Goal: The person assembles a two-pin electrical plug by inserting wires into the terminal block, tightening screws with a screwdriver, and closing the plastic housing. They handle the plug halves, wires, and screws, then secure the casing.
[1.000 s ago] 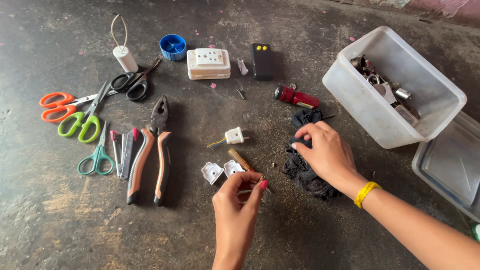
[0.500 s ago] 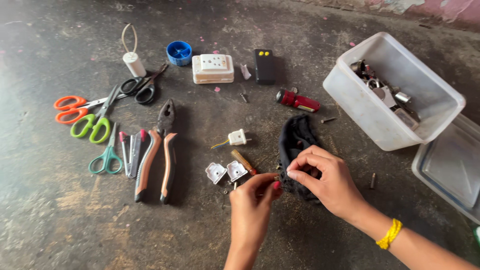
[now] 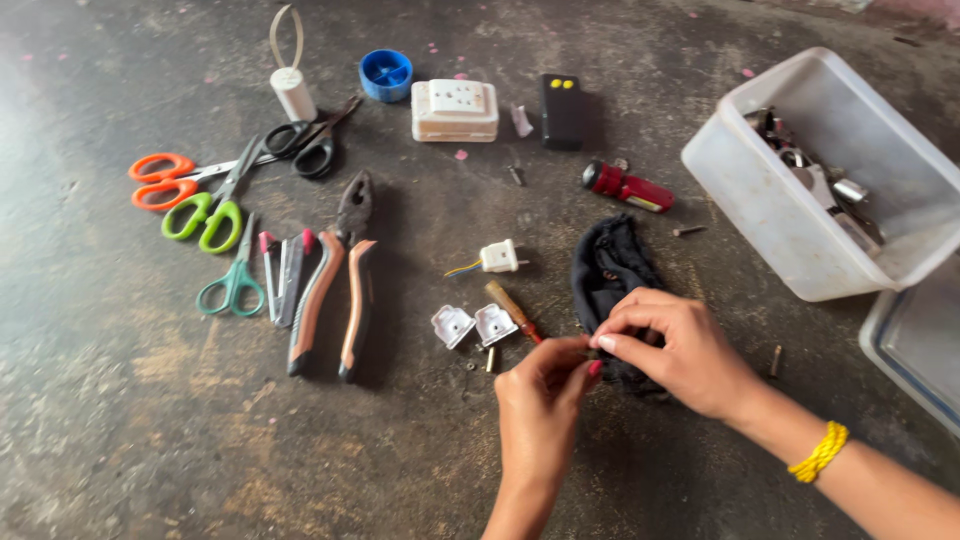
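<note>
On the far left lie orange scissors, green scissors and small teal scissors, with black scissors farther off. Just right of them rest a small cutter and orange-handled pliers. Beyond these stand a white tube with a wire loop, a blue cap, a white socket block and a black box.

At the near centre, the left hand comes up from the near edge, wrist bent, thumb and fingertips pinched shut on something too small to make out. Just left of it lie two white plug halves, a wooden-handled screwdriver and, slightly farther, a white plug with wires.

The right hand reaches in from the near right, a yellow band on its wrist, its fingers curled and its fingertips meeting those of the left. It rests over a black cloth that stretches away from it. A red torch lies beyond.

At the far right, a clear plastic tub holds metal parts, with its lid beside it. Everything sits on a dark, worn concrete floor.
</note>
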